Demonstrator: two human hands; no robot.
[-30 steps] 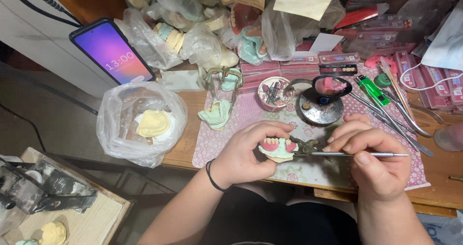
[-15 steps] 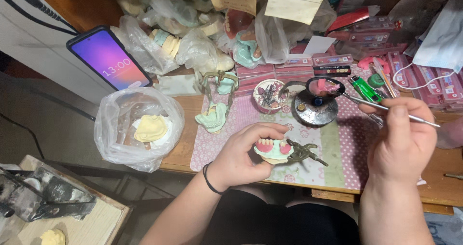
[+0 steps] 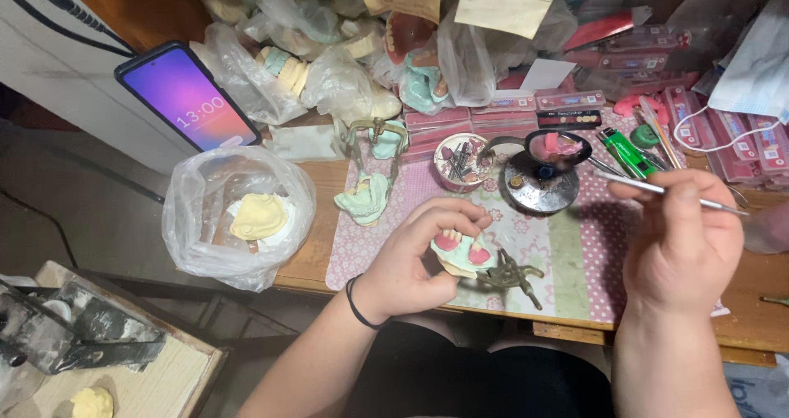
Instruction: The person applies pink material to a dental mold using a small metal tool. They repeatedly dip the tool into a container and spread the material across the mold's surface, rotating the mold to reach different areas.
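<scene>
Lifted away from the dental model since before, the right hand pinches a thin metal tool. Left hand fingers curl around the model over the patterned mat; beyond stands a small burner.

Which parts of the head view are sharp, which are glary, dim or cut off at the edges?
Head view: the left hand and the dental model it holds are sharp and evenly lit; the clear plastic bag and the phone screen show bright glare; the floor on the left is dim; the right hand holds a thin metal tool, slightly soft; the paper notes at the top are cropped.
</scene>
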